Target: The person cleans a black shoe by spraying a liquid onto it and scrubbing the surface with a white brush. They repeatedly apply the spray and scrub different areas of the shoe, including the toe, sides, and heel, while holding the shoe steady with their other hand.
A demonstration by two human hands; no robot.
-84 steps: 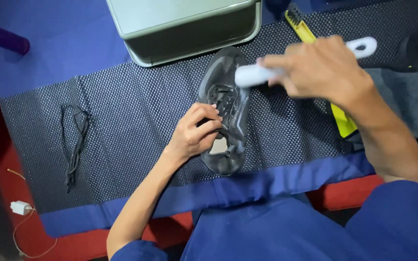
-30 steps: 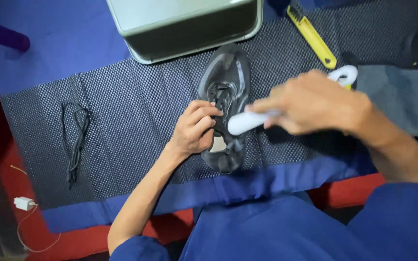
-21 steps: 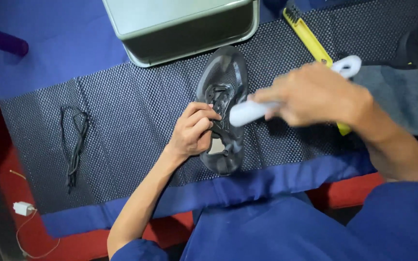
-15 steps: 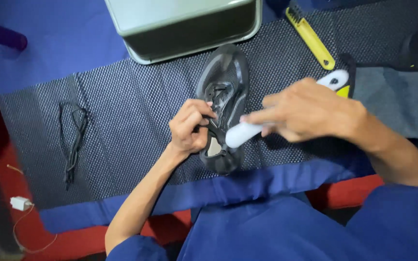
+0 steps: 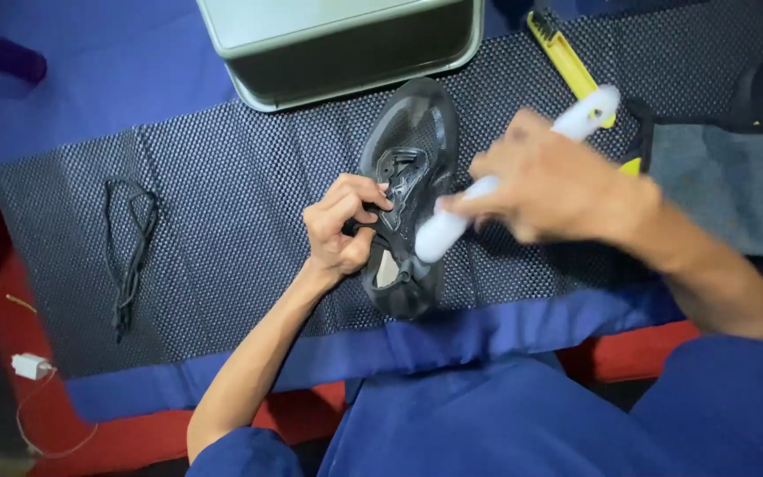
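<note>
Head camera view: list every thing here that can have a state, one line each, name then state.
Black sneaker: lying on the black mesh mat, laces out.
White-handled brush: gripped, head on the sneaker, blurred.
Left hand: closed on the sneaker's side.
Right hand: closed on the brush.
Black shoelace: loose on the mat.
Yellow brush: lying unused.
Grey cloth: lying flat.

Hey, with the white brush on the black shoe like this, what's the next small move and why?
Probably one short stroke toward the toe: the right hand has the white plastic brush tip on the black shoe at mid-upper, while the left hand pins its side on the black mesh mat.
</note>
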